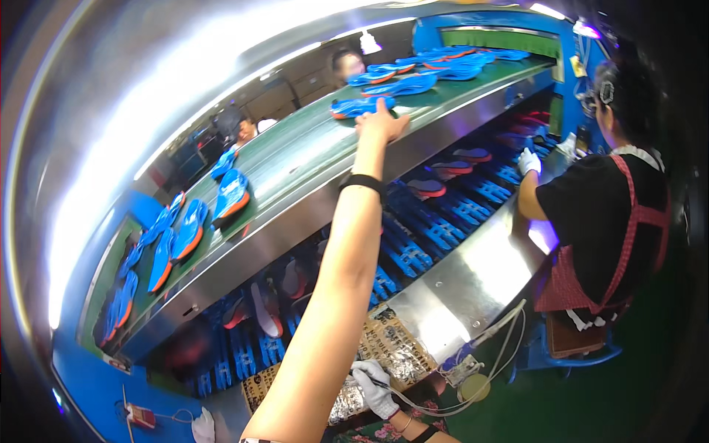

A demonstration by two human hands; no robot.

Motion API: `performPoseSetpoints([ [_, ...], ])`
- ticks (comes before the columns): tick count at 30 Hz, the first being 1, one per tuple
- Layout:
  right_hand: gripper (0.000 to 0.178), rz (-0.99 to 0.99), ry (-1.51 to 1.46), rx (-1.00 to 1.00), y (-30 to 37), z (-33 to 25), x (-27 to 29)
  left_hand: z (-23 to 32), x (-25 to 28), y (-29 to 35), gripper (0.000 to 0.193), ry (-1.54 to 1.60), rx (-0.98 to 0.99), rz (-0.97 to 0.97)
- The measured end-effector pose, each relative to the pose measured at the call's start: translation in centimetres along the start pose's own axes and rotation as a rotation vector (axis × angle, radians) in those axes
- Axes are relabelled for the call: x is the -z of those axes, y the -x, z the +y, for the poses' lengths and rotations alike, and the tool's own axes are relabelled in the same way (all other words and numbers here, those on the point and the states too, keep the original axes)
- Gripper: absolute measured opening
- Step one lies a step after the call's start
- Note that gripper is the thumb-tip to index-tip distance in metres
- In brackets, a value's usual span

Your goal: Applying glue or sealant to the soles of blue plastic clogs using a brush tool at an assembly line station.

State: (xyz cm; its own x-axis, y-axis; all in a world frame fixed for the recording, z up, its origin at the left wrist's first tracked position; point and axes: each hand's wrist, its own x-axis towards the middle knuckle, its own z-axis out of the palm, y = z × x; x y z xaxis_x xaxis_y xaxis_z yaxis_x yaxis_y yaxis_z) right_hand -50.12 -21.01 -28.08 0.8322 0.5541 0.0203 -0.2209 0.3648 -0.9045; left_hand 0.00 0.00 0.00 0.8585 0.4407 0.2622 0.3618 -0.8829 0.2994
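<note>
left hand stretched to upper centre, fingers flat and open on a blue-orange sole riding the green conveyor belt, while the gloved right hand at the bottom pinches a thin tool ready.

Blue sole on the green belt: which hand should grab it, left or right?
Left. The left hand is stretched up and touches the blue sole on the green belt. The gloved right hand is far below, gripping a thin tool.

Shoe factory line — green conveyor belt, blue soles
</note>
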Motion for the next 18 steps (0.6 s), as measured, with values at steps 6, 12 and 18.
performPoseSetpoints([
  [6, 0.017, -0.020, -0.095, 0.015, -5.0, -3.4, -1.2, -0.6, 7.4, 0.6, 0.064, 0.230, -0.007, 0.349],
  [12, 0.017, 0.005, -0.078, 0.011, -4.8, -1.0, -1.2, -3.1, 8.4, 4.1, 0.039, 0.774, -0.179, 0.526],
  [18, 0.019, -0.010, -0.111, -0.053, -5.3, 0.8, -0.3, -6.9, 13.4, 12.8, 0.034, 1.734, -0.031, 0.079],
])
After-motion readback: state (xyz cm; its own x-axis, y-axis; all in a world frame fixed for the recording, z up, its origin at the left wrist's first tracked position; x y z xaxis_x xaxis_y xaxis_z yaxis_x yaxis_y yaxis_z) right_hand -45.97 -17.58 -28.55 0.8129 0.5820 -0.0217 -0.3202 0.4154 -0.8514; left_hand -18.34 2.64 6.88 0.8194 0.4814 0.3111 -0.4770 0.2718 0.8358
